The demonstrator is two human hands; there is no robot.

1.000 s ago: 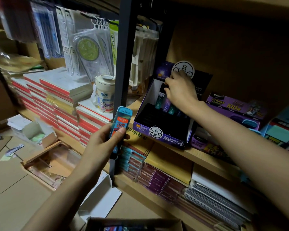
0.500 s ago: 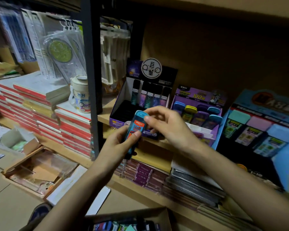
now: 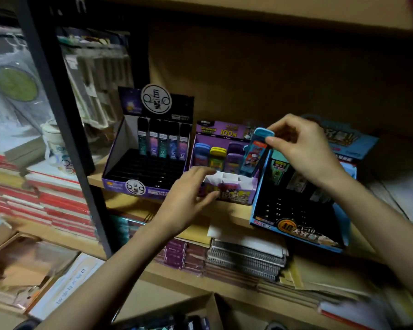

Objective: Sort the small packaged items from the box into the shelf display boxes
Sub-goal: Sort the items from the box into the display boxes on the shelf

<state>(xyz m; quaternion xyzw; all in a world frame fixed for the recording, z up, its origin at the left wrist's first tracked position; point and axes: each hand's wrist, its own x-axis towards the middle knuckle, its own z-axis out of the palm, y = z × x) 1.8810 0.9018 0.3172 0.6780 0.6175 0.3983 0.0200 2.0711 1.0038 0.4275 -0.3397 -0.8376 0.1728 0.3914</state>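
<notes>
Pinching the blue-capped packet (image 3: 254, 152) by its cap, the right hand (image 3: 303, 151) holds it tilted, lower end in the purple display box (image 3: 235, 190) at its 2 o'clock corner. The left hand (image 3: 187, 195), grip open, touches that box's 8 o'clock corner.
</notes>
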